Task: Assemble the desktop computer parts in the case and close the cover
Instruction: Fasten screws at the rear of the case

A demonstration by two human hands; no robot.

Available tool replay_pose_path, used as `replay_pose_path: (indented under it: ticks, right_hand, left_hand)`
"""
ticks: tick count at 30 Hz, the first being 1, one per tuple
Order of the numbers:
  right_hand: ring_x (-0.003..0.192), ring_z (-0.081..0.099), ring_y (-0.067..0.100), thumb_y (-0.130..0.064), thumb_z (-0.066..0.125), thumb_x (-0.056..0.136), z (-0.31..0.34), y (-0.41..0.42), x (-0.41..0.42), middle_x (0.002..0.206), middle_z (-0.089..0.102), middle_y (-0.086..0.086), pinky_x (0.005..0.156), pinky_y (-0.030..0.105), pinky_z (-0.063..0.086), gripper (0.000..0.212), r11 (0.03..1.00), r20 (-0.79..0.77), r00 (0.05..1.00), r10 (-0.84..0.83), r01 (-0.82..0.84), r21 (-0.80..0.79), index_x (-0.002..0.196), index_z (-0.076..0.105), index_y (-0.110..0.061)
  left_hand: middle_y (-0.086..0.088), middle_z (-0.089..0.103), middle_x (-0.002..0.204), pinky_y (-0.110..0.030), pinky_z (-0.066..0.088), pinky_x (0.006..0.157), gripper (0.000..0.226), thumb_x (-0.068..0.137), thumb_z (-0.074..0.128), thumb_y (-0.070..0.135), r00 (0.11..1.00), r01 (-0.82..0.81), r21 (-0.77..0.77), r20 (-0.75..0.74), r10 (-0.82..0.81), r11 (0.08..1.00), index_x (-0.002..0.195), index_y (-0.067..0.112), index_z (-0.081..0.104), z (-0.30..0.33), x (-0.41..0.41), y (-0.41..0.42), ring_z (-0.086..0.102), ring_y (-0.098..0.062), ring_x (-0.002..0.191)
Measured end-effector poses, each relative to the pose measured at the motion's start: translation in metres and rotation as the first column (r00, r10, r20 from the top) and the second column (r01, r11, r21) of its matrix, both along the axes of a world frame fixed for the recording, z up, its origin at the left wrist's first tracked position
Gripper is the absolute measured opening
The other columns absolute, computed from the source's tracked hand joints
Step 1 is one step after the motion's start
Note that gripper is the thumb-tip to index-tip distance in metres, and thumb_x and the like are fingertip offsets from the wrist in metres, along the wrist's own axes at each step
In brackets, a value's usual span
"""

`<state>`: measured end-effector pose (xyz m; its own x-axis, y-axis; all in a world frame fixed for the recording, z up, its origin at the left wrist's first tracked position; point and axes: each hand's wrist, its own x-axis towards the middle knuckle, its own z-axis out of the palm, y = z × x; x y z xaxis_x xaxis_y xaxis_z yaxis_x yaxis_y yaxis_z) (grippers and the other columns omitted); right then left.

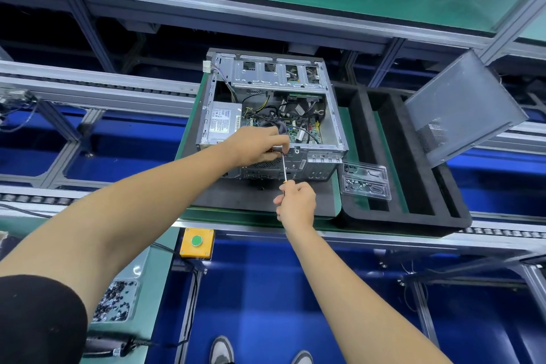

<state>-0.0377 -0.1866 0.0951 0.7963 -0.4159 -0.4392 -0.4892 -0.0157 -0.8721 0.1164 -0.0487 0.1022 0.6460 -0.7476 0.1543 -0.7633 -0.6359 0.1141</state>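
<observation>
Both hands (297, 201) steady a slim steel screwdriver (284, 167) against the boxy metal case (331, 115).

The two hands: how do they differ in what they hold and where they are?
The right hand grips the screwdriver by its handle, below the computer case. The left hand pinches near the screwdriver's tip, at the case's rear edge. Both are bare and work on one spot.

The open computer case (271, 115) is lying on its side in front of me, showing the power supply (220, 124) at the left and cables. Its grey cover (461, 109) is leaning, tilted, at the far right.
</observation>
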Motion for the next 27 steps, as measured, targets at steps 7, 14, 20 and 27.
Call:
replay_pose_path:
  ticks: [7, 14, 20, 27]
  right_hand:
    - [0.034, 0.044, 0.015, -0.019, 0.047, 0.097, 0.006, -0.001, 0.000, 0.049, 0.062, -0.003, 0.048, 0.031, 0.040, 0.015, 0.999, -0.017, 1.000, -0.021, 0.021, 0.033, 0.092, 0.058, -0.011]
    - [0.037, 0.041, 0.015, -0.017, 0.055, 0.096, 0.013, -0.005, 0.003, 0.056, 0.062, 0.005, 0.039, 0.025, 0.035, 0.010, 0.997, -0.027, 0.999, -0.033, 0.034, 0.070, 0.094, 0.053, -0.008]
    - [0.036, 0.048, 0.016, -0.016, 0.057, 0.092, 0.012, -0.010, 0.003, 0.056, 0.068, 0.003, 0.041, 0.025, 0.037, 0.010, 1.000, -0.036, 0.999, -0.013, 0.014, 0.016, 0.091, 0.057, -0.005]
    - [0.050, 0.051, 0.020, -0.027, 0.054, 0.091, 0.012, -0.006, 0.005, 0.049, 0.063, -0.005, 0.062, 0.038, 0.044, 0.018, 0.999, -0.054, 0.998, -0.015, 0.013, -0.034, 0.090, 0.061, -0.011]
  left_hand:
    - [0.002, 0.058, 0.110, -0.031, 0.041, 0.053, 0.013, 0.103, 0.053, 0.037, 0.990, 0.076, -0.046, 0.123, -0.070, 0.996, 0.115, 0.034, 0.050, -0.010, -0.001, 0.001, 0.060, -0.022, 0.079]
    - [-0.001, 0.056, 0.104, -0.032, 0.043, 0.050, 0.011, 0.103, 0.052, 0.033, 0.979, 0.114, -0.054, 0.174, -0.103, 0.992, 0.110, 0.027, 0.049, -0.013, 0.001, -0.001, 0.058, -0.022, 0.082]
    - [0.000, 0.056, 0.102, -0.034, 0.047, 0.053, 0.010, 0.102, 0.044, 0.037, 0.982, 0.135, -0.093, 0.149, -0.120, 0.987, 0.105, 0.028, 0.043, -0.015, 0.003, -0.001, 0.060, -0.022, 0.086]
    - [-0.001, 0.055, 0.103, -0.033, 0.044, 0.055, 0.017, 0.101, 0.039, 0.043, 0.981, 0.155, -0.107, 0.134, -0.141, 0.982, 0.108, 0.029, 0.046, -0.018, 0.006, 0.000, 0.059, -0.023, 0.088]
